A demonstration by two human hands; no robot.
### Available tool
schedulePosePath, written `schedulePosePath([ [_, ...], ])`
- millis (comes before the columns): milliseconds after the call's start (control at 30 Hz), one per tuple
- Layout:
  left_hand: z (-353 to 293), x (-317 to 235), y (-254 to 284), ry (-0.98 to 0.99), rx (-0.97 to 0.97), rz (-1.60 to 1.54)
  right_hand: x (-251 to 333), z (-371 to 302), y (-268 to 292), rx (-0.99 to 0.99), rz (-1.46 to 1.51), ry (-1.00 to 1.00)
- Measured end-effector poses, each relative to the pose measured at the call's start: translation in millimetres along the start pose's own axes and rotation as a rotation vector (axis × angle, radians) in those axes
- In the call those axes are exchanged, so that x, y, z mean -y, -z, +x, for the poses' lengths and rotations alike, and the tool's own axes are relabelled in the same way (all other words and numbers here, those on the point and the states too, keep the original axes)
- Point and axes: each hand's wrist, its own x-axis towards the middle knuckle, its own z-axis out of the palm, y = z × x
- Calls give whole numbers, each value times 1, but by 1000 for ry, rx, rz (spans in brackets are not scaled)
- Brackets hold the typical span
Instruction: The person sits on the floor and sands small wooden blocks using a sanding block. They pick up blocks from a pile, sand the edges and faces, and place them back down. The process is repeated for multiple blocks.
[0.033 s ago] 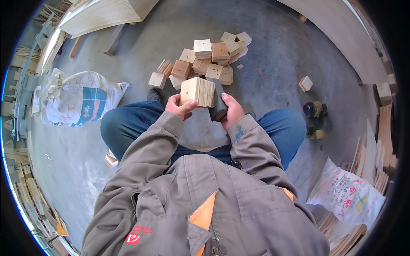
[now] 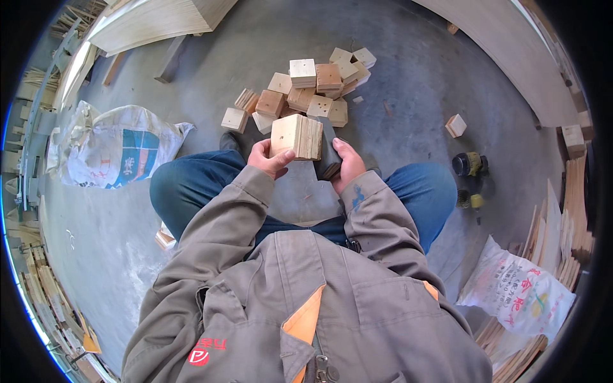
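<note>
In front of me, between my knees, I hold a layered plywood block (image 2: 295,138) up off the floor. My left hand (image 2: 271,161) is closed on its left and near side, thumb on the near edge. A flat, dark grey-faced board (image 2: 329,153) with a layered wooden edge stands against the block's right side. My right hand (image 2: 348,162) grips that board from the right. Beyond them lies a loose pile of similar wooden blocks (image 2: 302,97), some pale and some reddish, several with small holes in their faces.
One loose block (image 2: 455,126) lies on the floor to the right, with a yellow-and-black power tool (image 2: 470,164) nearer me. A white woven sack (image 2: 96,153) sits at left, another sack (image 2: 520,290) at lower right beside wood strips (image 2: 575,204). Large panels (image 2: 159,25) stand at the back.
The plywood block and the dark board have shifted very slightly to the right in my hands. Both grips look the same.
</note>
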Motion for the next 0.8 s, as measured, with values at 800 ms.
schedulePosePath([
  [800, 16, 6, 2, 165, 318, -515, -16, 26, 14, -45, -109, -23],
])
